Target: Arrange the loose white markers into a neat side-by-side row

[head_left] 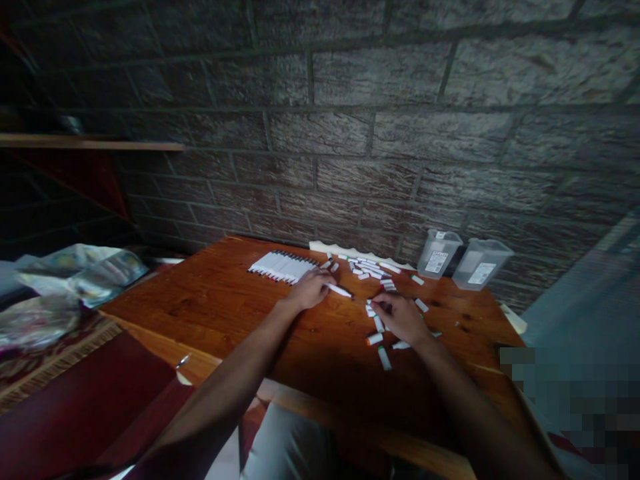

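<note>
My left hand (311,289) is closed around a white marker (341,290), whose dark tip points right and shows no cap. Just behind that hand, a row of white markers (281,267) lies side by side with dark ends. My right hand (400,315) has its fingers pinched at a small white marker cap (369,303), partly hidden by the fingertips. Around it lie loose white caps, some with coloured ends, such as an orange-ended cap (374,339) and a green-ended cap (384,358). More white pieces (367,267) are scattered towards the wall.
Two clear plastic containers (439,253) with labels stand at the back right of the wooden table (175,303). A white strip (350,252) lies along the brick wall (345,133). Plastic bags (80,273) sit at the left, below a wooden shelf (90,142).
</note>
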Motion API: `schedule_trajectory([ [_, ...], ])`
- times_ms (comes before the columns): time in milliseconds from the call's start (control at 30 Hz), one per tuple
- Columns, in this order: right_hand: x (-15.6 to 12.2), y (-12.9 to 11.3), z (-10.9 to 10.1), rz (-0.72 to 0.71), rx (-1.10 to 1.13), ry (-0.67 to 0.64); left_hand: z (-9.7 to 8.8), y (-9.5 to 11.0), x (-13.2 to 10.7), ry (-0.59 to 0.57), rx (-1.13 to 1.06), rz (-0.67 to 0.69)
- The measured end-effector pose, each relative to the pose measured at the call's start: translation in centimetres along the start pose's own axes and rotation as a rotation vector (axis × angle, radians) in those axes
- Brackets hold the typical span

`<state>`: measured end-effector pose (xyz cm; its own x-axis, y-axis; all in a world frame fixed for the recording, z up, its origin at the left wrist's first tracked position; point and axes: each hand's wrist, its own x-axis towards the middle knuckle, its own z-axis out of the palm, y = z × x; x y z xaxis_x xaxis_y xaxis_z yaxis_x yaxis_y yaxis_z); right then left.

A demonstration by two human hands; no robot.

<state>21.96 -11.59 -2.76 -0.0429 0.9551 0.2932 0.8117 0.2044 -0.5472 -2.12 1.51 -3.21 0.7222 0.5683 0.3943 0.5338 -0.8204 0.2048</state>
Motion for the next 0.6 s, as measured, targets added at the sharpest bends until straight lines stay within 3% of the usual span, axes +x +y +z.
schedule_trajectory([
  [167, 0.0, -0.1, 0.0, 0.006, 0.001, 0.0, 0.3, -0.3, -0.1, -0.048, -0.128, 0.042],
  [367, 0.1, 0.2, 0.2, -0.008, 0.004, 0.01, -0.2, 1.1, -0.2, -0.149, -0.222, 0.133],
  [600, 0.0, 0.2, 0.2, -0.002, 0.022, 0.009, -0.3, 0.8, -0.1, -0.08, -0.134, -0.028],
])
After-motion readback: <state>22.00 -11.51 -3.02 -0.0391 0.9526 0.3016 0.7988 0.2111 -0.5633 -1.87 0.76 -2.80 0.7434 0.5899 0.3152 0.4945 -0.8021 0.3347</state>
